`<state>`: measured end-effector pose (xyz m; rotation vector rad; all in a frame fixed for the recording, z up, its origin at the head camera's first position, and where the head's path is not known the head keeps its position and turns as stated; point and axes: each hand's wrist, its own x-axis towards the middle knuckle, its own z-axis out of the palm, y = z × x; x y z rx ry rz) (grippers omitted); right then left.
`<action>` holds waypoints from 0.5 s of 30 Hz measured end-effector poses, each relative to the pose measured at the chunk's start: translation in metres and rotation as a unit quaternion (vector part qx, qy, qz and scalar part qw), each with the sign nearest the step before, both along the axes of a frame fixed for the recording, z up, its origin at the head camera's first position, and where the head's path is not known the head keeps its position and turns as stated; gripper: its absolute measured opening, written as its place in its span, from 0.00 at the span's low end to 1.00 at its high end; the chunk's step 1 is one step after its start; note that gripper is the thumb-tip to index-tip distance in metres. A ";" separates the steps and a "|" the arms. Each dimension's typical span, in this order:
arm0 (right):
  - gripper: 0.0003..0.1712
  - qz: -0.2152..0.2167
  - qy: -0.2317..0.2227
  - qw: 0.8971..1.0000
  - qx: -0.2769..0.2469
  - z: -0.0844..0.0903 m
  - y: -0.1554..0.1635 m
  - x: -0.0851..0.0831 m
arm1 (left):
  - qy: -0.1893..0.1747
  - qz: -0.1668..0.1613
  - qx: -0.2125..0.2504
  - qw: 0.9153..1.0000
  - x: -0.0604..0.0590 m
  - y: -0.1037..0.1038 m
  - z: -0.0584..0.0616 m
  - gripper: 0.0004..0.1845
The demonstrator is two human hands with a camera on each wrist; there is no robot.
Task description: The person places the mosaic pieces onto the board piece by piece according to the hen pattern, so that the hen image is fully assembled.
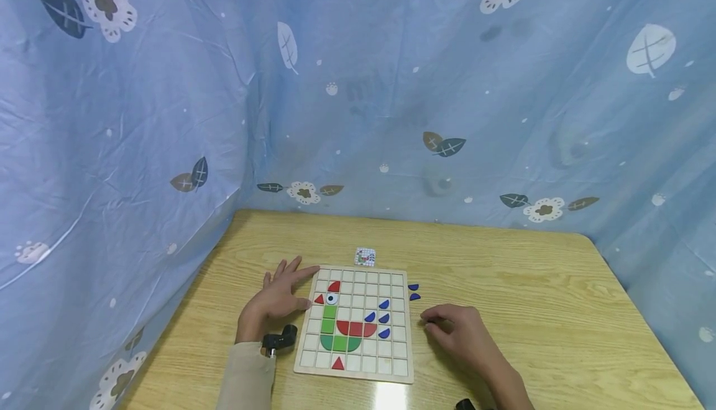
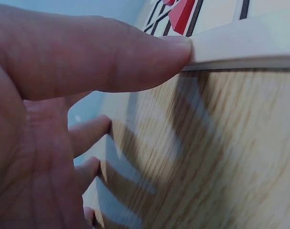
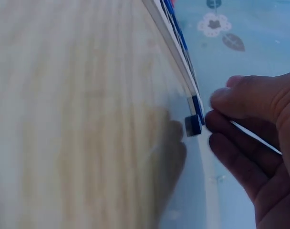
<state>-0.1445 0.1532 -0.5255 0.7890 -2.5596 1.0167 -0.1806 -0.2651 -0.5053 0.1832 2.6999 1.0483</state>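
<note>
Two loose blue wooden pieces (image 1: 413, 292) lie right of the gridded wooden puzzle board (image 1: 356, 373); my left hand (image 1: 278, 295), fingers spread, steadies its left edge, my right hand (image 1: 455, 330) curls empty nearby.

A square wooden puzzle board (image 1: 355, 323) lies flat on the desk (image 1: 531, 298). Its grid has red, green and blue pieces that make a bird. Two small blue pieces (image 1: 413, 292) lie just beside its right edge.
</note>
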 end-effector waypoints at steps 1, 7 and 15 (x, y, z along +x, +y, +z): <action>0.17 -0.009 -0.004 1.000 -0.003 0.001 0.001 0.002 | 0.001 0.000 0.000 1.000 0.000 0.000 0.000 0.41; 0.18 -0.056 -0.038 0.998 -0.020 0.000 0.002 0.003 | 0.000 0.000 -0.001 1.000 0.000 0.000 0.001 0.41; 0.17 -0.060 -0.074 0.995 -0.031 -0.005 -0.012 -0.007 | 0.000 0.002 0.004 1.000 0.001 0.002 0.002 0.41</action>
